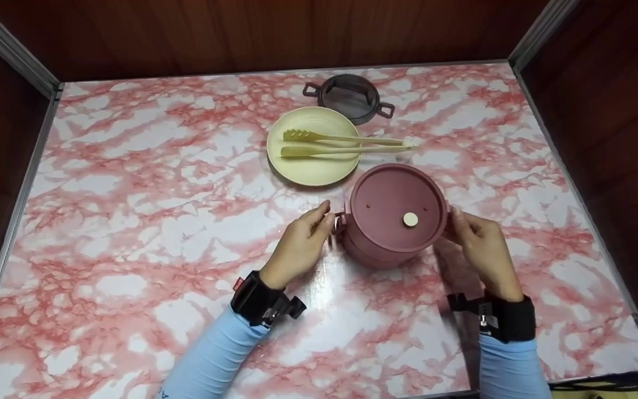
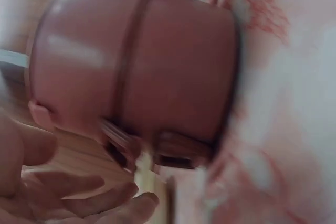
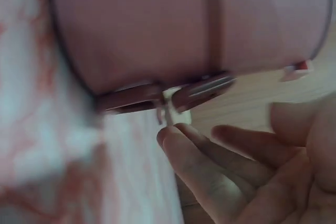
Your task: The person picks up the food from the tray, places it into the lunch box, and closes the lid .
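Observation:
A mauve-pink two-tier pot (image 1: 380,259) stands upright on the table, covered by a flat lid (image 1: 391,185) with a small cream knob (image 1: 410,220). At its left side my left hand (image 1: 296,244) is beside the stacked handles (image 2: 181,156). The left wrist view has these fingers (image 2: 86,182) spread and apart from the handles, gripping nothing. On the opposite side is my right hand (image 1: 485,244), its fingers (image 3: 199,166) loosely bent just off the right-hand handles (image 3: 131,98). Whether a right fingertip touches a handle is unclear from the blur.
Behind the pot lies a pale yellow plate (image 1: 313,172), with yellow tongs (image 1: 341,151) resting across it and sticking out rightward. Farther back is a dark grey two-handled pan with a glass lid (image 1: 349,100). Dark wooden walls (image 1: 274,36) enclose the marbled table (image 1: 147,221).

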Demonstrator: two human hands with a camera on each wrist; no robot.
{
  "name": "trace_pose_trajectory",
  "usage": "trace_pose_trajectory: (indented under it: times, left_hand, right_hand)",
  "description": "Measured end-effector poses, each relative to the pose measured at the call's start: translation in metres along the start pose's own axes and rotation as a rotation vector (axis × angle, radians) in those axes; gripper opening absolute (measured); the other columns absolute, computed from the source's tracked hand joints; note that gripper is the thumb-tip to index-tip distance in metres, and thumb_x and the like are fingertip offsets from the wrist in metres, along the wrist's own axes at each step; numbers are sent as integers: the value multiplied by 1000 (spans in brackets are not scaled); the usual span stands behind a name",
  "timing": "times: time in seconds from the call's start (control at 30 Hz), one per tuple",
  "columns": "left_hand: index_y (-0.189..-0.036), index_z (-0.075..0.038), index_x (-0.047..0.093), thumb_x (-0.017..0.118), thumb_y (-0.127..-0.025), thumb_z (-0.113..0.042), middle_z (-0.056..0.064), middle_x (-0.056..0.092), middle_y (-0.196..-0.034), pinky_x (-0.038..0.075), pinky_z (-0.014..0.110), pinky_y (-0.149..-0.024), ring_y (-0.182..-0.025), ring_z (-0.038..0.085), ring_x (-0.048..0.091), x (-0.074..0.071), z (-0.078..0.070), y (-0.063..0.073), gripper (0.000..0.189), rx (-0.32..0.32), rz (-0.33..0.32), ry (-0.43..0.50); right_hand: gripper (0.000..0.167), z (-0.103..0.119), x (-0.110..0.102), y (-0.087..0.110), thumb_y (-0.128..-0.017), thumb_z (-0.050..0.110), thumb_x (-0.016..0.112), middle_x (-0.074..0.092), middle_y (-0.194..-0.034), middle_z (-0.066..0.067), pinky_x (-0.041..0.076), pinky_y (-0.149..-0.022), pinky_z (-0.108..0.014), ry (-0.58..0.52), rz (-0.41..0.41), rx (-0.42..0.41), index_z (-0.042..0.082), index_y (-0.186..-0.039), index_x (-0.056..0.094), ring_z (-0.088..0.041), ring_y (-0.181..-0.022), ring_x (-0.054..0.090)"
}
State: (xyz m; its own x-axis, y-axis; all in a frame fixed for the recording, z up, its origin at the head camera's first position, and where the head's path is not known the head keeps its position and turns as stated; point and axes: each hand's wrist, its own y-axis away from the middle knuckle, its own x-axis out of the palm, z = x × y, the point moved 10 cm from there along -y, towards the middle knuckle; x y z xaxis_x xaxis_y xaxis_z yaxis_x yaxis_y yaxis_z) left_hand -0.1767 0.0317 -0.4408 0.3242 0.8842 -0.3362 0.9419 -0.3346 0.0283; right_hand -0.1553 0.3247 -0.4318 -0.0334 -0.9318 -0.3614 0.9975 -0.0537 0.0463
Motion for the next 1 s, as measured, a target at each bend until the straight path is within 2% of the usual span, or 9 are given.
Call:
trace_pose_trajectory:
  times: [0.07,0.1,0.2,0.23,0.3,0.57,0.8,1.0]
  left_hand:
    - [-149,0,37,42,-106,-40,17,52,-142,41,29,-107,-86,20,60,-1,-10,3,59,6,-7,17]
    - [-149,0,38,42,-106,-44,17,52,-143,39,29,-108,-98,18,63,-1,-15,3,62,6,-6,20]
    - [-149,2,37,39,-105,-49,18,50,-144,38,29,-109,-101,22,64,3,-24,3,68,2,16,8]
    - [-149,2,37,39,-104,-50,18,49,-144,36,30,-111,-116,22,60,4,-26,3,69,-3,20,-1]
    - [-148,3,37,38,-104,-52,13,39,-151,30,30,-114,-139,22,38,7,-27,1,71,-10,23,-24]
    - [-151,1,34,39,-101,-58,14,37,-153,30,32,-115,-140,24,36,18,-24,-4,77,-43,35,-16]
    - [-151,2,32,42,-101,-57,15,37,-152,30,31,-114,-140,24,37,21,-22,-5,77,-54,9,1]
    - [-151,1,31,47,-100,-55,15,39,-151,31,29,-114,-139,22,37,24,-21,-4,77,-57,-5,46]
  right_hand:
    - [54,8,0,1,-105,39,42,69,-115,-21,54,-91,-32,-47,-3,-12,-5,-127,63,-16,-101,69]
    - [56,11,1,2,-105,40,40,68,-116,-21,54,-91,-32,-58,2,-17,-6,-128,63,-17,-102,69]
    - [60,17,4,3,-105,43,37,70,-112,-20,55,-89,-29,-52,16,-19,-7,-126,63,-15,-100,70]
    - [59,19,5,3,-106,42,38,71,-110,-19,55,-89,-29,-51,16,-20,-8,-124,64,-15,-99,70]
    - [58,20,6,3,-106,41,39,71,-108,-19,55,-88,-28,-48,18,-22,-9,-122,65,-15,-98,70]
    - [54,20,10,2,-105,40,44,71,-108,-19,55,-88,-29,-45,22,-41,-7,-120,67,-17,-99,70]
    - [58,19,16,5,-105,43,40,66,-121,-20,52,-94,-29,-32,71,-19,-5,-126,64,-16,-111,65]
    - [60,19,19,8,-105,47,38,67,-120,-18,52,-94,-28,-19,40,-9,-4,-125,65,-16,-111,65]
